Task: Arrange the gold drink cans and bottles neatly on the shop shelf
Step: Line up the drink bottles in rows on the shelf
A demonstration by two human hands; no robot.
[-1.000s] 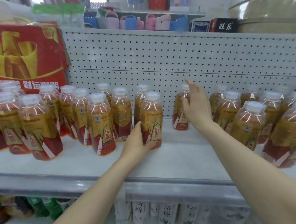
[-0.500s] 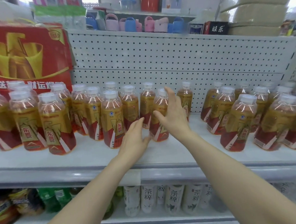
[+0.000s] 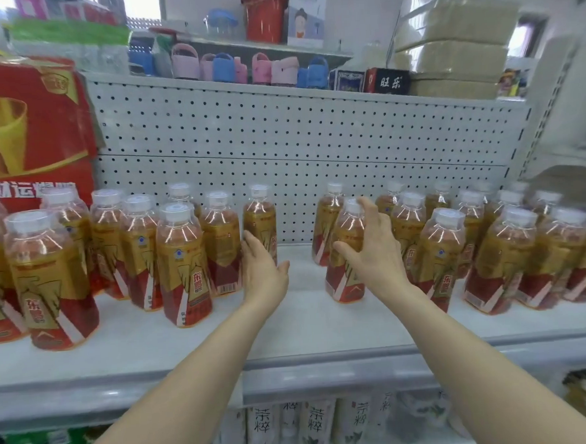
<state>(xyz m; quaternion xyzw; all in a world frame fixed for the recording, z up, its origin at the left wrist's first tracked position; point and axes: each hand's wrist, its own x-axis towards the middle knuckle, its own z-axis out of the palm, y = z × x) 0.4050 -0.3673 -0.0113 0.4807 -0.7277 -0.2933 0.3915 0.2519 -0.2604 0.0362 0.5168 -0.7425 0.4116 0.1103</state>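
Many gold-and-red drink bottles with white caps stand on the white shelf (image 3: 308,327), in a left cluster and a right cluster with a gap between. My right hand (image 3: 375,251) grips one bottle (image 3: 348,276) at the left edge of the right cluster, thumb and fingers round its upper body. My left hand (image 3: 263,268) has straight fingers touching the side of the rightmost bottle (image 3: 259,217) of the left cluster. A front bottle (image 3: 182,263) stands nearer the shelf edge.
A perforated white back panel (image 3: 314,145) closes the shelf behind. A red-and-gold carton (image 3: 25,128) stands at the back left. White tea bottles (image 3: 314,426) fill the shelf below. Boxes and small coloured items sit on the top ledge.
My right hand has carried a bottle rightwards, from beside the left cluster to the right cluster, opening a gap. My left hand moved up against the left cluster's end bottle.
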